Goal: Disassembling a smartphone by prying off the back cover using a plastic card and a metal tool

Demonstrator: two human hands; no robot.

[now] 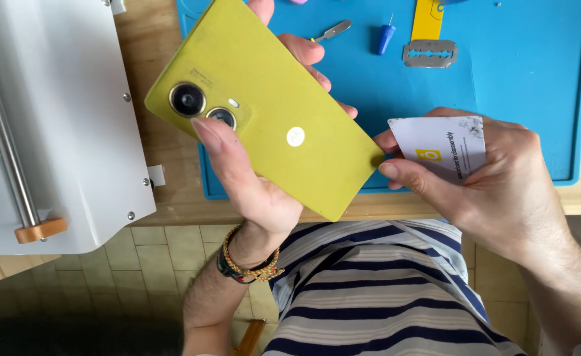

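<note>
A: Head view, status? How far along?

B: Back cover looks fully seated on the yellow-green phone (271,105), no gap visible along any edge. White plastic card (445,148) has its corner right at the phone's lower corner, touching or just beside it; can't tell if it's in the seam. My read: prying barely begun, cover still to come off.

A: Hands?

B: Left hand (257,191) holds the phone up over the blue mat (521,99), rear side to camera, tilted. Thumb lies by the camera lenses, fingers wrapped behind the far edge. Right hand (495,184) pinches the card between thumb and forefinger, pointed at the phone.

A: Tools?

B: Razor blade (429,53), blue-handled pick (385,36), small metal spudger (333,30) lying on the mat, untouched. White machine (60,118) on the counter (165,158), left.
</note>
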